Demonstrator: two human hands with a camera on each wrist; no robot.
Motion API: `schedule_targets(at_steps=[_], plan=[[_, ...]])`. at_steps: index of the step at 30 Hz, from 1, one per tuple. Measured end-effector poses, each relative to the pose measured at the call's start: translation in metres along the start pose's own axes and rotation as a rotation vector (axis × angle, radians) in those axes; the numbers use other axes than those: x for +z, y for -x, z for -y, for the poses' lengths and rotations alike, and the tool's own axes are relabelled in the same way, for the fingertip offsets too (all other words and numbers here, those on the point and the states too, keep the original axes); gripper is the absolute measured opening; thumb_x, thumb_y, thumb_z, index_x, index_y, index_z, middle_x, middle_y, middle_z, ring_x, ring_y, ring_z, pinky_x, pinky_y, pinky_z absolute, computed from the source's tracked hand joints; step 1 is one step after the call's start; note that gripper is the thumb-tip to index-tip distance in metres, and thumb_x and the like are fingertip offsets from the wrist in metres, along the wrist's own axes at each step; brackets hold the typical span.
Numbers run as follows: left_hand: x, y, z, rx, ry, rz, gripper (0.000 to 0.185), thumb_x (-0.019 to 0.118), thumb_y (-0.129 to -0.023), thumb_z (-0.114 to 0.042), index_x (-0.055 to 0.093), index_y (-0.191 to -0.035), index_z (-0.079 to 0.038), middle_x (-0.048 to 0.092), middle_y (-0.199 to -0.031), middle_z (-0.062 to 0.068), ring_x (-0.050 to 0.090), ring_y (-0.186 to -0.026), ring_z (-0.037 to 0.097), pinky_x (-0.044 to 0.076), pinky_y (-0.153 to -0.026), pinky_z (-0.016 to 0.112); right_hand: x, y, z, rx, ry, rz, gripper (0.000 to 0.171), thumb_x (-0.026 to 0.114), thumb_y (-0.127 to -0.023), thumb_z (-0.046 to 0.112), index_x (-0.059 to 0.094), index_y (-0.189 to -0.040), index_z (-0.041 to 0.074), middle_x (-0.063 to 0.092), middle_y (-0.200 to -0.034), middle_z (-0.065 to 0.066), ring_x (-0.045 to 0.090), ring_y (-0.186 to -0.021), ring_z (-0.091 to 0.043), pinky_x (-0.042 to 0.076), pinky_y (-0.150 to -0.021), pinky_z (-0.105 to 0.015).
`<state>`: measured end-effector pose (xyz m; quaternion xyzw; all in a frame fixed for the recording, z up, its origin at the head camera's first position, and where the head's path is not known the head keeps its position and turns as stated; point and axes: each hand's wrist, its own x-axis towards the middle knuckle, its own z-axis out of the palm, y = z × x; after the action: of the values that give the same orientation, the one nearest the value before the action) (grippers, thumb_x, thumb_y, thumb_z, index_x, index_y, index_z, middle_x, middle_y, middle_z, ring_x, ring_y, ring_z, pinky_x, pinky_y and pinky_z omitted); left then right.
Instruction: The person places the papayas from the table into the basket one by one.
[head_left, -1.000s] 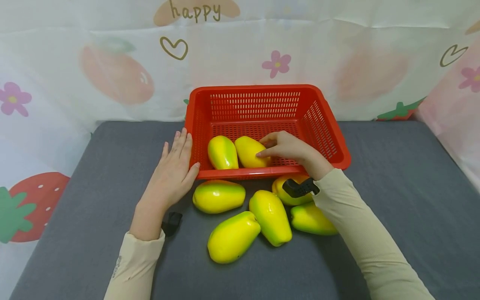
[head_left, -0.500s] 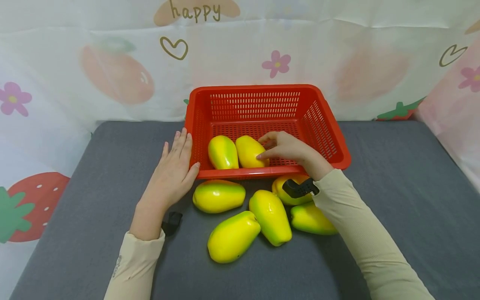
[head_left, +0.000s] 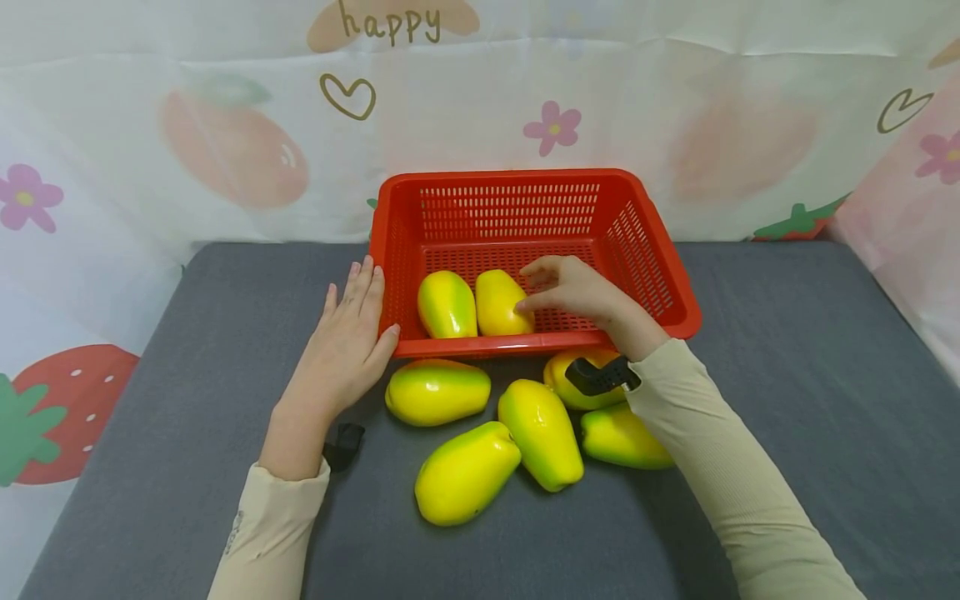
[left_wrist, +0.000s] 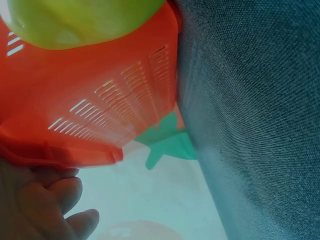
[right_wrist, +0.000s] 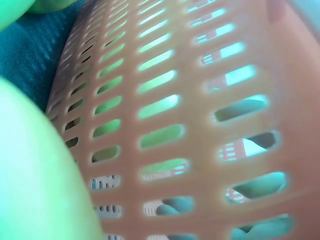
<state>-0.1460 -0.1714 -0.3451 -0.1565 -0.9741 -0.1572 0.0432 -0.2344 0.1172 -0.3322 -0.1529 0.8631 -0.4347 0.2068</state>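
Observation:
A red plastic basket (head_left: 540,342) holds two yellow-green papayas side by side near its front wall: a left one (head_left: 447,305) and a right one (head_left: 501,302). Inside the basket, my right hand (head_left: 573,292) is bent loosely beside the right papaya; its thumb tip overlaps the fruit's right side, while the forefinger stands off from it. My left hand (head_left: 345,342) lies with extended fingers along the basket's left rim. In the left wrist view, some of its fingers (left_wrist: 67,192) show under the rim. The right wrist view shows the slotted front wall (right_wrist: 200,130), with bits of the hand behind its slots.
Several papayas lie on the grey cloth in front of the basket, among them one (head_left: 438,392) close to its front wall and one (head_left: 467,475) nearest me. Another (head_left: 626,437) is partly under the right sleeve (head_left: 720,450). A printed curtain (head_left: 465,100) hangs behind.
The right papaya in the basket has turned more upright and shifted slightly. My right hand has eased a little to the right, its forefinger coming away from the fruit. The left hand stays put.

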Motion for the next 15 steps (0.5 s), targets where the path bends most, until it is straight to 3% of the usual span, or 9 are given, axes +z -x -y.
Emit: schedule_targets(at_steps=[15], plan=[[-0.001,0.0,0.0,-0.001,0.003,-0.001,0.067,0.04,-0.098,-0.025,0.01,-0.15,0.006,0.002,-0.158,0.018,0.0,-0.145,0.03,0.002,-0.114,0.052,-0.005,0.019,0.005,-0.103,-0.083,-0.091,0.049,0.068,-0.089,0.018,0.053,-0.133,0.002,0.055,-0.13,-0.016,0.053,-0.116,-0.027,0.045,-0.096,-0.042]])
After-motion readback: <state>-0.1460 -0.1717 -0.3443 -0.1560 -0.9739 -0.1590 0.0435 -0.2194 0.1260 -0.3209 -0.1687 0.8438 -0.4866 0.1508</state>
